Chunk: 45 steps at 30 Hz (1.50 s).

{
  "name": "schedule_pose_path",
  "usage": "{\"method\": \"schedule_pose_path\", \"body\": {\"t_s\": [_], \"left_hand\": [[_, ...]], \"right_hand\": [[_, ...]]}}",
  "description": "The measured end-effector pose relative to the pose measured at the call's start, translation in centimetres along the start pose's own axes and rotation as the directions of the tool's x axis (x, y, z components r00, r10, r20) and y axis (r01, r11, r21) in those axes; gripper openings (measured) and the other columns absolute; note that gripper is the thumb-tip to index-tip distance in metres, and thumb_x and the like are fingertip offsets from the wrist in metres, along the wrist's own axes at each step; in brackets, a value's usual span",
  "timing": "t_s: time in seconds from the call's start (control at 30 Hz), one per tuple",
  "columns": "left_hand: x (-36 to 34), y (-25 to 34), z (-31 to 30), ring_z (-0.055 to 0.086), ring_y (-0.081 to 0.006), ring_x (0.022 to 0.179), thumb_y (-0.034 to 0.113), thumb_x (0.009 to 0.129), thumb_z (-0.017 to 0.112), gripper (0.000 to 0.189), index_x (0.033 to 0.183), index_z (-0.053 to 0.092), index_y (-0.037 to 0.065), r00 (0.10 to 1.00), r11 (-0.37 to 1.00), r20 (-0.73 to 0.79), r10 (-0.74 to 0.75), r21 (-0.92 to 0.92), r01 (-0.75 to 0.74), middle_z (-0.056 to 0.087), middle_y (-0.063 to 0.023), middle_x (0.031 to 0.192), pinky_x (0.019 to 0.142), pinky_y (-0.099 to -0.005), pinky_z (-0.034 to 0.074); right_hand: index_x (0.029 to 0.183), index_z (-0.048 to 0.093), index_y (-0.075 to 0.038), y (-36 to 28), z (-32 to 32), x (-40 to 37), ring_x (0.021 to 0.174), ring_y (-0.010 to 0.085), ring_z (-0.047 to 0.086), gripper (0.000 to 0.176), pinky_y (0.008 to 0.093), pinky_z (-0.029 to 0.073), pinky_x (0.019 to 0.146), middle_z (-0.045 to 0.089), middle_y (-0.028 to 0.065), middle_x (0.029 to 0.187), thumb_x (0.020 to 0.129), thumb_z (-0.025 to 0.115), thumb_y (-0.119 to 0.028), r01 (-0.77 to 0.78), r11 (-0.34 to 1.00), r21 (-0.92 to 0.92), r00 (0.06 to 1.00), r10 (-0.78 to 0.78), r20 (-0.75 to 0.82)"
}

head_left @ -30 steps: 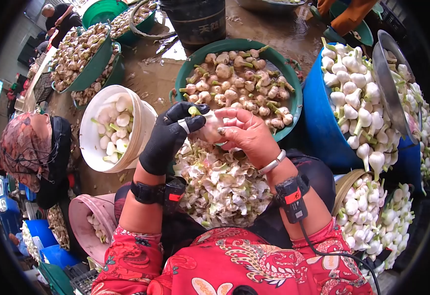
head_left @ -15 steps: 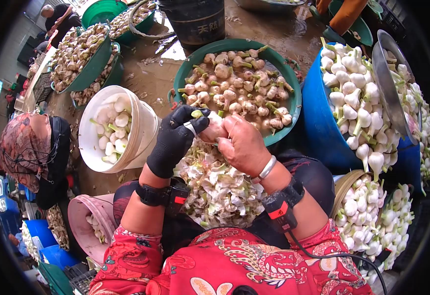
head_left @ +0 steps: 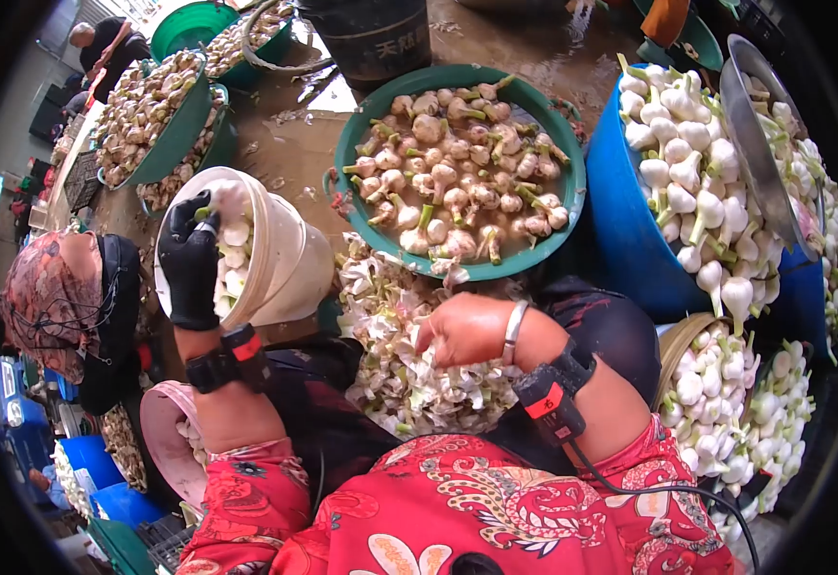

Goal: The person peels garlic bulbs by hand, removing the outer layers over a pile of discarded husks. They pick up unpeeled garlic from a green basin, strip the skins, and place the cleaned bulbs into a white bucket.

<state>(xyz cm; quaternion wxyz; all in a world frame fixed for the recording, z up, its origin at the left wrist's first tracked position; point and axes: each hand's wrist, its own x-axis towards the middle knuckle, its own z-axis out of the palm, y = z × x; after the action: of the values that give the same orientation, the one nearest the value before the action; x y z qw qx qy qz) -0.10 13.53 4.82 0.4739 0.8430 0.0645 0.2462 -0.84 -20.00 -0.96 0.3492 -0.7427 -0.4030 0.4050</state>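
My left hand (head_left: 194,259), in a black glove, reaches over the mouth of the white bucket (head_left: 290,273). Its fingers close on a garlic bulb whose green stem end (head_left: 202,214) pokes out between them. White peeled bulbs (head_left: 234,257) lie inside that bucket. My bare right hand (head_left: 477,331) hovers above a heap of garlic peelings (head_left: 419,374) in front of my lap. Its fingers curl downward, and whatever they may pinch is hidden. Beyond the heap, a green basin (head_left: 344,206) contains unpeeled garlic (head_left: 453,172) in brownish water.
To the right, a blue tub (head_left: 620,220) brims with white garlic beside a metal bowl (head_left: 759,144). A pink bucket (head_left: 165,422) stands at lower left, near a person in a patterned head covering (head_left: 55,297). A dark bucket (head_left: 366,38) stands behind the basin.
My left hand has carried the garlic bulb leftward from above the peelings to the white bucket. My right hand has let go of the bulb and dropped lower, over the heap.
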Motion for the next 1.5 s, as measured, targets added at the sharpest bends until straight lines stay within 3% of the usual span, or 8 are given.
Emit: {"method": "schedule_pose_path", "body": {"t_s": [0.2,0.33,0.67,0.93,1.13,1.23,1.4,1.5], "left_hand": [[-2.9,2.2,10.1,0.059,-0.0089,0.084,-0.004,0.082,0.055,0.027,0.107,0.064,0.0,0.859,0.972,0.476,-0.188,-0.037,0.233,0.067,-0.0051,0.094,0.074,-0.0224,0.047],[-5.2,-3.5,21.0,0.065,-0.0238,0.086,0.028,0.085,0.062,0.032,0.106,0.065,0.003,0.603,0.916,0.765,-0.228,0.377,-0.133,0.068,-0.0157,0.097,0.079,-0.0321,0.049],[-9.1,-9.4,31.6,0.057,-0.0348,0.109,0.05,0.074,0.065,0.075,0.13,0.047,0.003,0.448,0.82,0.753,-0.482,0.568,-0.071,0.06,-0.0233,0.114,0.093,-0.0391,0.043],[-5.4,-0.4,20.6,0.059,-0.0155,0.097,0.005,0.078,0.066,0.042,0.119,0.058,0.0,0.532,0.798,0.776,-0.339,-0.062,0.599,0.061,-0.0094,0.115,0.085,-0.0273,0.047],[-5.4,6.9,12.5,0.059,-0.0151,0.096,-0.002,0.076,0.063,0.046,0.121,0.054,0.001,0.621,0.576,0.755,-0.21,-0.417,0.703,0.061,-0.0089,0.109,0.083,-0.028,0.048],[-8.1,1.7,11.6,0.061,-0.0142,0.082,0.002,0.081,0.062,0.033,0.114,0.058,0.001,0.69,0.951,0.693,-0.207,-0.023,0.308,0.064,-0.0061,0.09,0.076,-0.0262,0.049],[-6.6,4.8,12.0,0.062,-0.0137,0.083,0.017,0.088,0.061,0.024,0.107,0.059,0.002,0.703,0.535,0.657,-0.271,-0.505,0.678,0.064,-0.0047,0.09,0.073,-0.0276,0.051],[-6.2,5.3,13.2,0.062,-0.0133,0.079,0.021,0.09,0.059,0.02,0.1,0.058,0.004,0.712,0.534,0.635,-0.299,-0.507,0.676,0.062,-0.0042,0.087,0.071,-0.0278,0.05]], "right_hand": [[0.08,0.065,-0.001,0.3,-6.0,-2.5,0.064,0.0043,0.052,0.006,0.0211,0.043,0.058,0.06,-0.001,0.068,0.08,0.061,-0.005,0.143,0.895,0.423,0.813,0.138,-0.566],[0.09,0.064,-0.003,0.7,-7.2,-3.4,0.063,0.0017,0.048,0.011,0.0168,0.039,0.056,0.059,-0.003,0.075,0.082,0.058,-0.005,0.337,0.757,0.561,0.469,0.381,-0.797],[0.092,0.062,0.0,1.0,-8.7,-4.4,0.066,0.0026,0.051,0.013,0.0173,0.041,0.059,0.058,-0.0023,0.076,0.082,0.056,-0.003,0.271,0.842,0.466,0.285,0.392,-0.874],[0.117,0.056,-0.002,-0.1,-7.2,-3.6,0.082,0.0106,0.056,0.043,0.0248,0.048,0.076,0.06,0.0039,0.096,0.075,0.065,-0.004,0.099,0.832,0.547,0.505,0.431,-0.747],[0.133,0.039,-0.008,0.6,-4.1,-0.3,0.087,0.0135,0.059,0.069,0.0281,0.052,0.073,0.056,0.0055,0.104,0.07,0.066,0.003,0.43,0.412,0.803,0.828,0.174,-0.533],[0.129,0.042,-0.008,0.4,-3.8,-0.1,0.088,0.0138,0.059,0.067,0.0277,0.053,0.073,0.056,0.0056,0.105,0.069,0.068,0.002,0.475,0.13,0.871,0.851,0.186,-0.492],[0.124,0.048,-0.008,-0.1,-2.8,1.3,0.093,0.0188,0.058,0.068,0.0297,0.049,0.083,0.056,0.0088,0.108,0.062,0.077,-0.006,0.542,0.574,0.613,0.666,0.152,-0.731],[0.12,0.054,-0.011,-0.3,-2.5,1.9,0.114,0.0297,0.047,0.073,0.0362,0.038,0.1,0.052,0.0126,0.119,0.051,0.079,-0.006,0.251,0.963,-0.093,0.389,-0.188,-0.902]]}}
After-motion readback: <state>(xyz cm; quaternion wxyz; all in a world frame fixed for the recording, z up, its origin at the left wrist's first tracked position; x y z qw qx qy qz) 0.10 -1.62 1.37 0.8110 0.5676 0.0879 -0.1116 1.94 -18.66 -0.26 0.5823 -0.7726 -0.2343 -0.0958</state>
